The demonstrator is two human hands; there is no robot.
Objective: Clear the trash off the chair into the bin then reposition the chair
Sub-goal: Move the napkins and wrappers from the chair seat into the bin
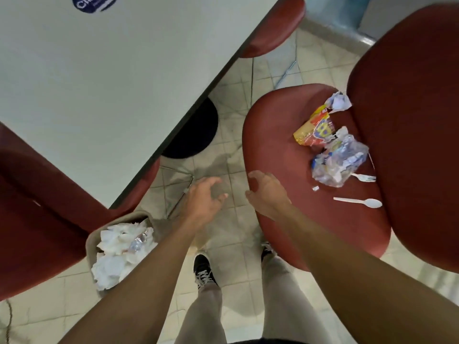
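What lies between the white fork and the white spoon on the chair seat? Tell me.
Bare red seat between fork and spoon, in the head view.

A strip of bare tiled floor [223,219] runs up the middle of the frame, open between the white table [99,83] at upper left and the red chair [285,150] at right. The chair's tall backrest walls off its right side; its seat is open from above and from the left edge. The bin [93,240] at lower left is heaped with crumpled paper [114,254] to its rim, crowded by another red chair [37,207].
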